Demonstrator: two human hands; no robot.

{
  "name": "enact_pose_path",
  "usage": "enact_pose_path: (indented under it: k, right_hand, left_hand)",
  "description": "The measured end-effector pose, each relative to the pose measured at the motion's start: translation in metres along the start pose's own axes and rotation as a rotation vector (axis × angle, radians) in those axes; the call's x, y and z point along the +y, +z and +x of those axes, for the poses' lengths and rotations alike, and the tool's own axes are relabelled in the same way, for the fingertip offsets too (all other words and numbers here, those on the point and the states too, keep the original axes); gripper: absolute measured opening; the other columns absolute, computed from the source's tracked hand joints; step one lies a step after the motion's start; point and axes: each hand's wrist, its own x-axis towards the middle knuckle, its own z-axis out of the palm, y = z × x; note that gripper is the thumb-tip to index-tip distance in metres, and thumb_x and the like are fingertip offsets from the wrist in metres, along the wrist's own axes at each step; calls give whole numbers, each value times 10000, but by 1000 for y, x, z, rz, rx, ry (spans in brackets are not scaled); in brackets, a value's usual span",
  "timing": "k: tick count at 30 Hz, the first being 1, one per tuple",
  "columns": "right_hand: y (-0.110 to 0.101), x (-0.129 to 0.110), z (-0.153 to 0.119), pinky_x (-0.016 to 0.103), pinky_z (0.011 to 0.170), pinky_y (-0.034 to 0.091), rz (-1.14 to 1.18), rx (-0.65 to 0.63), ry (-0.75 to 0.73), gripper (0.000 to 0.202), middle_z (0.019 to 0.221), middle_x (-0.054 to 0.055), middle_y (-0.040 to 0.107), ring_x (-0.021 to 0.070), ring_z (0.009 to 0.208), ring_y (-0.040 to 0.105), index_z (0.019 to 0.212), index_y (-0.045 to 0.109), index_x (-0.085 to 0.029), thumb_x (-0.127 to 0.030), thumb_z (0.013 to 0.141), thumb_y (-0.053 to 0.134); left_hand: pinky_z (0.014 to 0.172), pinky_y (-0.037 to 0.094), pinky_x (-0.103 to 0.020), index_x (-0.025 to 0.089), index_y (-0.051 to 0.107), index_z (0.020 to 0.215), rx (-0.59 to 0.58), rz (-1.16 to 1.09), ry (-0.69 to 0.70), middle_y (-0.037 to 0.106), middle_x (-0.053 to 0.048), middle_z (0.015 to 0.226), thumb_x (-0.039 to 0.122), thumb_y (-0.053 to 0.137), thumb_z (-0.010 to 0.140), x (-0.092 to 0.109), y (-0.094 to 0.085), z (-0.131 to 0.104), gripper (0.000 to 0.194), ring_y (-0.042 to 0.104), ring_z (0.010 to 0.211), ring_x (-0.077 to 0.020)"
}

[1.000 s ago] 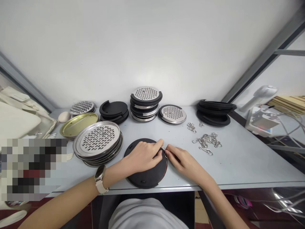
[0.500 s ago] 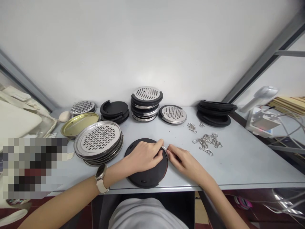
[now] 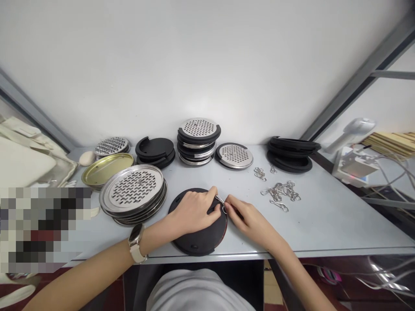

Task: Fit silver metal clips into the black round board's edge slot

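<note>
Person seated at a pale grey surface (image 3: pixel 324 216), both hands meeting over a black round disc (image 3: pixel 199 237) that lies flat near the front edge. Left hand (image 3: pixel 194 211) rests palm-down on the disc, pinning it, fingers curled with the forefinger stretched to the right rim. Right hand (image 3: pixel 248 218) closed in a pinch on a small metal wire hook (image 3: pixel 221 203), held right at the disc's right rim where both sets of fingertips touch. Judgement: the fitting looks fiddly; the disc wants to stay pressed flat so it cannot turn, and the hook is best kept gripped close to its end and worked in at the rim with small motions. Whether the hook has already caught on the rim cannot be told; the fingers hide it. Around: a loose heap of similar wire hooks (image 3: pixel 281 192) to the right, near the right hand; a stack of large perforated metal trays (image 3: pixel 133 190) just left of the disc, close to the left forearm; behind, a stack of black discs with perforated plates (image 3: pixel 198 140) and black rings (image 3: pixel 292 155).
</note>
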Motion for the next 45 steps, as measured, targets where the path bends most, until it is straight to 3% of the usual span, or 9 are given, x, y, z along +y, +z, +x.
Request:
enact_pose_path:
  k: [17, 27, 40, 45]
  right_hand:
    - [0, -1, -1, 228, 511, 348, -17, 22, -1, 228, 605, -40, 451, 119, 527, 420, 737, 402, -219, -273, 950, 343]
    - [1, 2, -1, 242, 550, 377, -45, 23, -6, 234, 633, -23, 486, 139, 552, 474, 764, 398, -223, -287, 969, 303]
    - [1, 3, -1, 248, 576, 376, -57, -11, -29, 225, 656, -23, 492, 138, 573, 479, 786, 402, -221, -275, 978, 297]
    - [1, 1, -1, 250, 568, 366, -64, -6, -42, 225, 650, -25, 478, 139, 574, 470, 778, 399, -220, -266, 975, 301]
  left_hand:
    - [560, 398, -263, 191, 454, 944, -15, 2, 74, 622, -1, 668, 294, 363, 914, -2, 0, 0, 142, 629, 624, -184]
    - [583, 413, -270, 203, 431, 892, 44, -19, -86, 636, 0, 717, 339, 459, 855, 0, 3, 0, 144, 637, 668, -194]
    - [573, 406, -264, 209, 420, 887, 4, -28, 35, 624, 10, 691, 312, 447, 858, 0, 1, -1, 110, 632, 645, -191]
    - [567, 413, -269, 199, 409, 1029, 13, -54, 28, 608, 17, 654, 317, 445, 860, -1, 1, -1, 209, 635, 629, -205]
